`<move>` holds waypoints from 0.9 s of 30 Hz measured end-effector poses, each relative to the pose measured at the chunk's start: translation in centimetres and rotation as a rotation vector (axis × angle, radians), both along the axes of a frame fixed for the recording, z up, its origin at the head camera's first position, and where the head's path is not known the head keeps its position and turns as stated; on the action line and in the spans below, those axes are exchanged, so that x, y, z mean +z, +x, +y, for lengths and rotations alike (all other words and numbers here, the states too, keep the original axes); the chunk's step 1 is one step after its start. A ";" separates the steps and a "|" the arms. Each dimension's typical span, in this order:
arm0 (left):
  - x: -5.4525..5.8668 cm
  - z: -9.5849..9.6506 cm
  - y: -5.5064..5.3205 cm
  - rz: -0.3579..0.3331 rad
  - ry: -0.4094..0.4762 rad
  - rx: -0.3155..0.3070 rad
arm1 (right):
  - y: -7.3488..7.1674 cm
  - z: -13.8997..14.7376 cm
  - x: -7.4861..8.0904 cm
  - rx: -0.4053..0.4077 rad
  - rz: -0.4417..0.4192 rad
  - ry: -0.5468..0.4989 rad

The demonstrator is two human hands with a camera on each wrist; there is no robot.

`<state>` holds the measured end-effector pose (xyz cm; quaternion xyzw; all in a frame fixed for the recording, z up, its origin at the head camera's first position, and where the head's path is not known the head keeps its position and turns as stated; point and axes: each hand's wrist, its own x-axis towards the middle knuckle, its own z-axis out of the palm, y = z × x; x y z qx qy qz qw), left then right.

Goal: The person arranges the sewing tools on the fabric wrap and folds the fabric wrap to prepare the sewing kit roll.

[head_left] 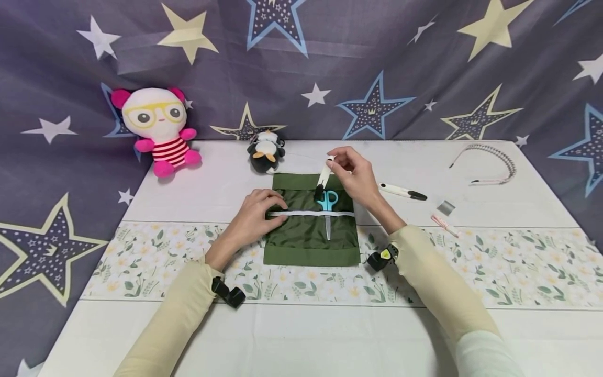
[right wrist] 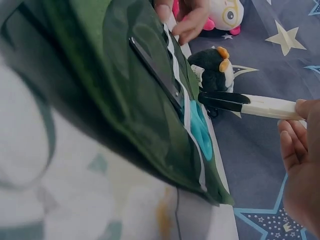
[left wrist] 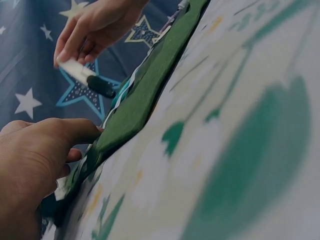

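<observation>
My right hand (head_left: 354,174) pinches a white, pen-shaped tool (right wrist: 270,106) by its white end. The black end (right wrist: 222,100) points down toward the teal scissors (head_left: 328,199). Those scissors lie on a dark green cloth organizer (head_left: 297,256), tucked under its white elastic band (head_left: 301,213) with handles on the far side and blades on the near side. My left hand (head_left: 254,214) rests at the organizer's left edge, thumb and forefinger spread at the band's end. In the left wrist view the left forefinger touches the green fabric (left wrist: 132,112).
Right of the organizer lie a similar white-and-black tool (head_left: 402,191), a small grey square (head_left: 445,208), a pink-and-white item (head_left: 444,225) and a headband (head_left: 506,162). A penguin plush (head_left: 266,152) and a pink-and-white plush (head_left: 162,131) sit along the back. A floral strip (head_left: 165,262) crosses the white table.
</observation>
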<state>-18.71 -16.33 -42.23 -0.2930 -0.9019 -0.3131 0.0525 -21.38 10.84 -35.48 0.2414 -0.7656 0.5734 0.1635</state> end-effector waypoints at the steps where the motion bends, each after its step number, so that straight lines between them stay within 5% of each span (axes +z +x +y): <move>1: 0.0 0.2 -0.1 0.004 -0.004 -0.008 | 0.0 -0.1 -0.1 0.006 -0.017 0.001; 6: 0.0 1.3 -0.4 0.021 -0.024 -0.051 | -0.2 -0.4 -0.5 0.039 -0.085 0.038; 13: 0.0 2.1 -0.6 0.015 -0.026 -0.069 | -3.1 -0.1 -4.3 0.044 -0.156 0.131; 27: -0.2 2.1 -0.6 -0.029 0.006 -0.056 | -3.3 -0.4 -4.8 0.044 -0.250 0.315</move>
